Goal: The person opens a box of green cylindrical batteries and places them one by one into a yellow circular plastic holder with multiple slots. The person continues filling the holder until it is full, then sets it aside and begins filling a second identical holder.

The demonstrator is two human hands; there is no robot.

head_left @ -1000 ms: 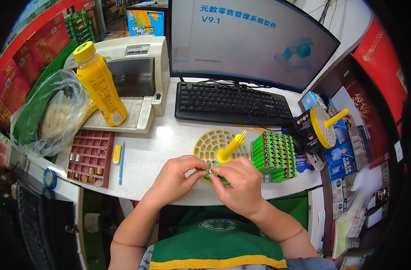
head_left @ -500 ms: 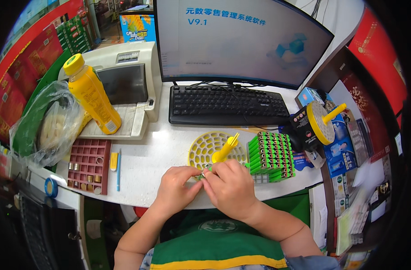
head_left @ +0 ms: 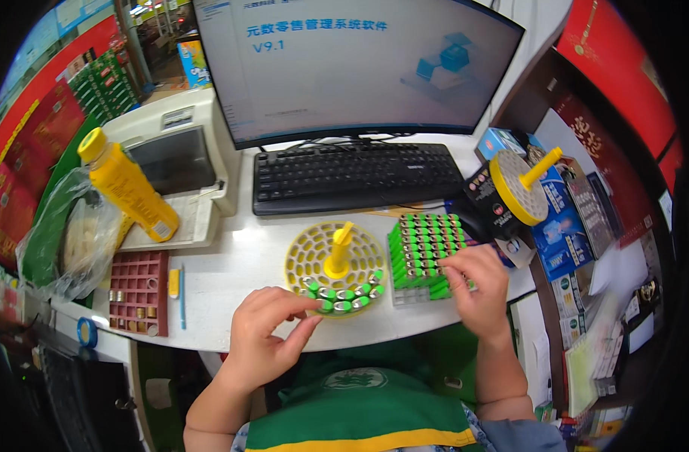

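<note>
The left hand (head_left: 269, 335) has its thumb and index finger parted with nothing between them; the index tip is right at the batteries (head_left: 344, 306) on the near left side of the disc (head_left: 293, 260), and I cannot tell whether it touches them. The right hand (head_left: 480, 290) has its bent fingers at the right side of the block (head_left: 433, 241) of batteries; whether they grip 1 is hidden.

The batteries in the disc, green with silver ends, sit in its near part, while the holes farther back are bare. The disc is yellow-rimmed, with 1 yellow post (head_left: 338, 256) upright at its middle. Just right of it, the block rests in a clear tray (head_left: 411, 296), its rows stacked with their ends up.

Behind these lie the keyboard (head_left: 356, 177) and, farther back, the monitor (head_left: 344, 83). To the right, a 2nd disc (head_left: 510, 184) leans tilted against a black box (head_left: 480, 197), its post pointing up and right.

On the left are a maroon coin tray (head_left: 137, 264), an eraser (head_left: 173, 282) and a blue pencil (head_left: 182, 305) side by side; beyond them are a yellow bottle (head_left: 130, 184), a plastic bag (head_left: 73, 241) and a printer (head_left: 222, 162).
</note>
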